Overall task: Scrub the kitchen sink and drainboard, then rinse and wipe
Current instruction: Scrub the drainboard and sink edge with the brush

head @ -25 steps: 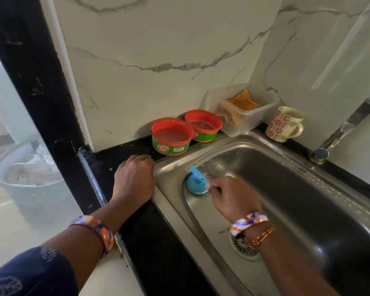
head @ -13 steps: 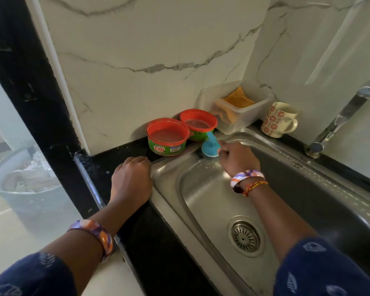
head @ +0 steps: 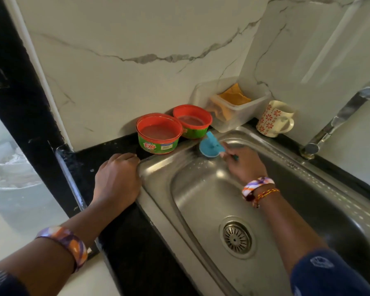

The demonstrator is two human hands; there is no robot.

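A stainless steel sink (head: 158, 167) is set into a black counter, with a round drain strainer (head: 237, 238) in its floor. My right hand (head: 244, 165) grips a blue round scrubber (head: 210, 147) and holds it against the sink's far left corner, just under the rim. My left hand (head: 115, 178) rests with curled fingers on the counter, against the sink's left rim, and holds nothing.
Two red-rimmed green soap tubs (head: 159, 133) (head: 192, 121) stand behind the sink corner. A clear box with an orange cloth (head: 233, 105) and a floral mug (head: 275, 118) sit at the back. A steel tap (head: 338, 118) rises at right. The counter edge drops off at left.
My right hand carried the blue scrubber from the sink's left wall up to the far corner by the tubs, then shifted a little back. My left hand stayed put.
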